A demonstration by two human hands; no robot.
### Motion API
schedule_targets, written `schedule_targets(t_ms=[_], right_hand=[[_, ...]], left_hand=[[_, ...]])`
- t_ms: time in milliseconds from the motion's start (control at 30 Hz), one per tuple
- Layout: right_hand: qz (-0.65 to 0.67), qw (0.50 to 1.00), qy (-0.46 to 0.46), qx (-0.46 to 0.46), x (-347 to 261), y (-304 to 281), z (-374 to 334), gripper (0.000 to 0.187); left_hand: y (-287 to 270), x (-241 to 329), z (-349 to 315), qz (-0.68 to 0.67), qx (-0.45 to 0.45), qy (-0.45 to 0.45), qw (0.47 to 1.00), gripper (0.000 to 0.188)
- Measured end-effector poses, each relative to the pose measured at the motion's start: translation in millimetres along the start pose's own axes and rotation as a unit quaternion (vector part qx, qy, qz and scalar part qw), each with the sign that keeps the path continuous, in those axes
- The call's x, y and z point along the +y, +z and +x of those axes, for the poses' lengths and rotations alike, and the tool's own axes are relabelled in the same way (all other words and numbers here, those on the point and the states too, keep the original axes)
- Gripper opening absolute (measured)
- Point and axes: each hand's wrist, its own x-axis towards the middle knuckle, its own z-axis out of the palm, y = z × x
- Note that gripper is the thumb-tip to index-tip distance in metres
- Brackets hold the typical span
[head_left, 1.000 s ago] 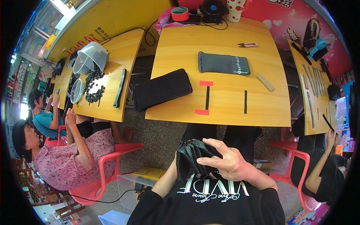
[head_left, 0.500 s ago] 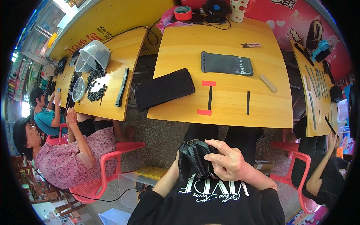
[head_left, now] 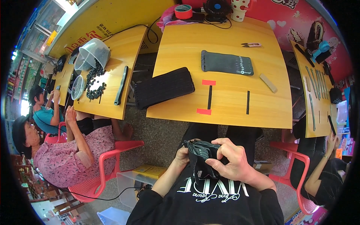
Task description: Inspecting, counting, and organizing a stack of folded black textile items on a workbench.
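Observation:
In front of my chest is a bundle of dark grey-black flat strips (head_left: 202,153), folded or stacked in layers, their ends fanned apart at the top. My left hand (head_left: 182,155) grips its left side, with most of the fingers hidden behind it. On the right edge, my right hand (head_left: 233,159) is closed, thumb and bent fingers around some of the strips. Beyond my hands, a thick stack of black strips (head_left: 165,89) lies at the table's left edge. A flat row of grey strips (head_left: 227,63) with white markings at one end rests farther back.
The wooden table (head_left: 180,41) carries red tape pieces (head_left: 209,82), a black line (head_left: 248,102), a beige block (head_left: 268,83) and pink-handled thread snips (head_left: 251,45). At its back are a tape roll (head_left: 183,11) and fan (head_left: 217,9). Co-workers sit left and right on pink chairs (head_left: 112,153).
The bundle has shifted slightly right and turned, so more of its layered ends show. My left hand has come more into view, and my right fingers have curled at its edge.

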Motion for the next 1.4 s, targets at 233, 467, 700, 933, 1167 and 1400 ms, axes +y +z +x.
schedule_targets(t_ms=[233,467,700,933,1167,1400], right_hand=[[0.022,1.0,0.017,-0.004,1,-1,-1,0.037],[0.007,1.0,0.002,-0.002,-3,0,-4,0.035],[0.007,0.999,-0.041,-0.015,-12,7,-8,0.033],[-0.013,0.995,-0.096,-0.013,-10,15,-13,0.035],[-0.036,0.992,-0.108,-0.051,-20,18,-11,0.037],[-0.025,0.992,-0.114,-0.048,-18,19,-10,0.032]], left_hand=[[10,2,-2,0.027,0.01,0.018,0.999,0.067],[10,5,-4,0.037,-0.001,0.021,0.999,0.073],[5,-1,-4,0.045,0.011,0.036,0.998,0.075],[18,0,5,0.045,-0.03,0.046,0.997,0.063],[13,0,4,0.048,-0.049,0.046,0.997,0.062],[13,1,6,0.047,-0.051,0.043,0.997,0.064]])
